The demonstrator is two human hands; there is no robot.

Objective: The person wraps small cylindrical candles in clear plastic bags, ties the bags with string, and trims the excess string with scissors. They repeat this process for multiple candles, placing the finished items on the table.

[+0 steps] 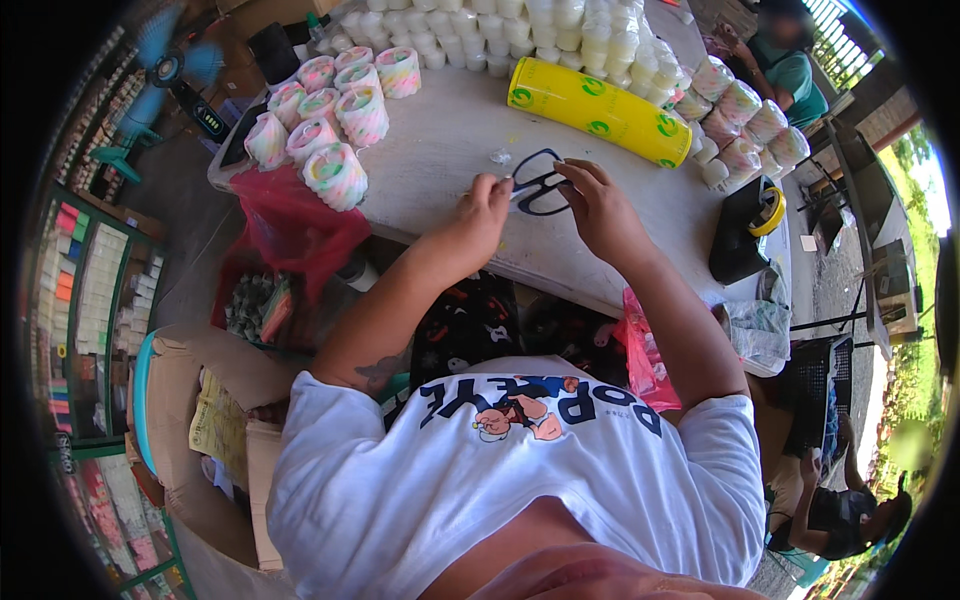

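Note:
Above the near part of the pale table (430, 190) is a pair of dark-framed eyeglasses (548, 211), held between my two hands. My left hand (487, 212) is closed in a pinch at the left side of the glasses. On their other side, the thumb and fingers of my right hand (598, 205) close on the frame. Just beyond the glasses lies a small clear crumpled scrap (500, 157). A yellow roll of wrap (600, 112) with green print rests farther back, to the right.
Pastel-swirled wrapped cups (362, 115) stand at the table's left, with similar ones (740, 102) at far right. White cups (470, 40) line the back. A black box (738, 235) carries yellow tape (768, 212). A cardboard box (205, 480) sits low left; two people are at the right.

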